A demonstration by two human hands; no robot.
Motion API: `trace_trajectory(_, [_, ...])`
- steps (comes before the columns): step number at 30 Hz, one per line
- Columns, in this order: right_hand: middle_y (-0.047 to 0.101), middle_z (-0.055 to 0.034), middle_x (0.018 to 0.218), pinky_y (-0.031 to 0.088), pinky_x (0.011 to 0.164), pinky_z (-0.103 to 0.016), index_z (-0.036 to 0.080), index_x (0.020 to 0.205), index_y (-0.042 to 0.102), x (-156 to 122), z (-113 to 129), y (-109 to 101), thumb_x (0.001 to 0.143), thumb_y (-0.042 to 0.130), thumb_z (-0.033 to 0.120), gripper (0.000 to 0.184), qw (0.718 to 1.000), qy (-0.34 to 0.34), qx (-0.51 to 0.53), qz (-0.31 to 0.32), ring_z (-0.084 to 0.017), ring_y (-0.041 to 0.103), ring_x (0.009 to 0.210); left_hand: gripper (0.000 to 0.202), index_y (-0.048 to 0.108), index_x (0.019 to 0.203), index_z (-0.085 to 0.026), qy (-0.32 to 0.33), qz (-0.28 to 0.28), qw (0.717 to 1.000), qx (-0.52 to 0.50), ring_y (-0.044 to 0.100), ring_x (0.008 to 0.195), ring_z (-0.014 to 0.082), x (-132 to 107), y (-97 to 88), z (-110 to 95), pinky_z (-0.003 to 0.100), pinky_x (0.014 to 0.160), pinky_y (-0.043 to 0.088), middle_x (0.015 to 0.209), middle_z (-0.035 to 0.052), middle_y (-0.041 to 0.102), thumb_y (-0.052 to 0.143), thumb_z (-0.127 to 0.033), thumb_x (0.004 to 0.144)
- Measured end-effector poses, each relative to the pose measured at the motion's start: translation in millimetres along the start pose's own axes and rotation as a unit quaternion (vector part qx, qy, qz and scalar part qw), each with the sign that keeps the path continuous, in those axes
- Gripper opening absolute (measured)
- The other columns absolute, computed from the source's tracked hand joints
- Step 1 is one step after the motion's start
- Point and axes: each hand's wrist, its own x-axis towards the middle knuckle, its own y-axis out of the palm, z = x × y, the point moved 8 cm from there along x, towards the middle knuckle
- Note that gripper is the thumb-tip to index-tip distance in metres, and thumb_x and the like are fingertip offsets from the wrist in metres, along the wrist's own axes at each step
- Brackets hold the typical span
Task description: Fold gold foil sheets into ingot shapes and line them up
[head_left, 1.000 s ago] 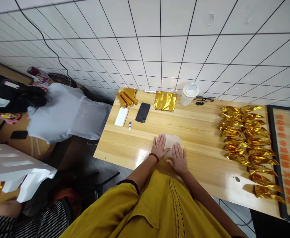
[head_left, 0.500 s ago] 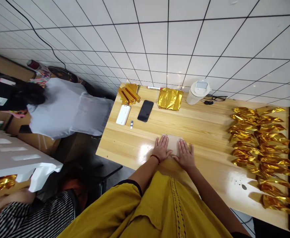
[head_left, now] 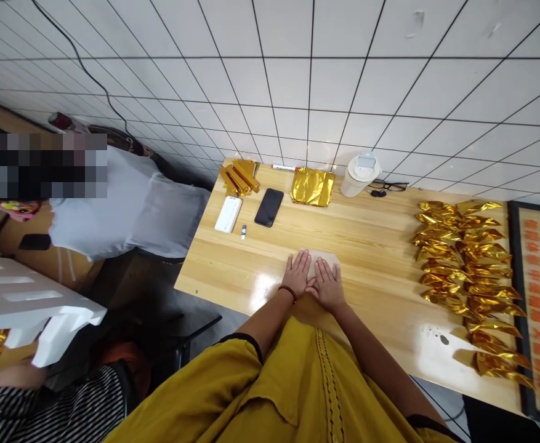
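A pale tan sheet of paper point(head_left: 321, 258) lies flat on the wooden table point(head_left: 371, 246) just in front of me. My left hand point(head_left: 297, 275), with a red bead bracelet at the wrist, presses flat on its left part with fingers stretched out. My right hand point(head_left: 329, 286) lies flat beside it on the sheet, thumbs nearly touching. Both hands are open and hold nothing. Much of the sheet is hidden under the hands.
Several folded gold foil pieces point(head_left: 468, 271) lie in rows at the right. At the back: gold foil sheets point(head_left: 313, 186), gold bars point(head_left: 239, 177), black phone point(head_left: 268, 207), white power bank point(head_left: 228, 214), white cup point(head_left: 359, 175), glasses point(head_left: 387, 186). A person in grey point(head_left: 122, 206) sits left.
My right hand has slid left across the sheet toward my left hand; the two are closer together now. The left hand stays pressed in place.
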Motion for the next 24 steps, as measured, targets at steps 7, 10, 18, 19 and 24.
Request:
trace_trajectory(7, [0.033,-0.0151,0.161,-0.001,0.120,-0.059,0.012,0.156,0.033,-27,-38,-7,0.098,0.038,0.048,0.069,0.999,0.035,-0.023,-0.026,-0.029,0.016,0.153,0.074,0.023,0.158,-0.012,-0.018,0.003,1.000,-0.010,0.014,0.155,0.0275,-1,-7.6,3,0.060,0.124,0.002,0.166,0.0145,0.019,0.034,-0.055,0.099])
trace_trajectory(10, [0.034,-0.0160,0.161,-0.001,0.120,-0.060,0.011,0.156,0.031,-36,-46,-10,0.098,0.037,0.050,0.070,0.998,0.043,-0.037,-0.029,-0.029,0.015,0.153,0.079,0.024,0.158,-0.011,-0.038,0.015,0.999,-0.007,0.015,0.154,0.0294,-4,-10.3,12,0.061,0.123,0.004,0.165,0.0163,0.021,0.036,-0.061,0.097])
trace_trajectory(18, [0.021,-0.0170,0.166,0.001,0.120,-0.061,0.009,0.159,0.022,-10,-25,-11,0.095,0.038,0.047,0.076,0.999,0.041,-0.034,-0.006,-0.032,0.006,0.154,0.086,0.015,0.159,-0.006,-0.037,-0.037,0.998,-0.032,0.009,0.155,0.0337,-5,-32.0,-13,0.060,0.123,0.008,0.166,0.0196,0.012,0.029,-0.065,0.097])
trace_trajectory(19, [0.022,-0.0156,0.165,0.002,0.121,-0.060,0.011,0.159,0.023,-3,-18,-7,0.094,0.039,0.046,0.076,0.999,0.026,-0.028,0.004,-0.032,0.007,0.154,0.085,0.015,0.159,-0.008,-0.006,-0.027,0.999,-0.038,0.008,0.155,0.0316,-2,-30.3,-23,0.058,0.124,0.007,0.166,0.0175,0.012,0.030,-0.064,0.097])
trace_trajectory(24, [0.030,-0.0162,0.163,0.002,0.121,-0.061,0.015,0.156,0.034,16,-2,18,0.088,0.045,0.043,0.074,0.998,0.019,0.006,0.055,-0.034,0.017,0.152,0.073,0.024,0.159,-0.024,0.037,0.035,0.998,-0.027,0.020,0.154,0.0214,7,-13.0,-38,0.047,0.126,0.017,0.165,0.0032,0.023,0.032,-0.061,0.097])
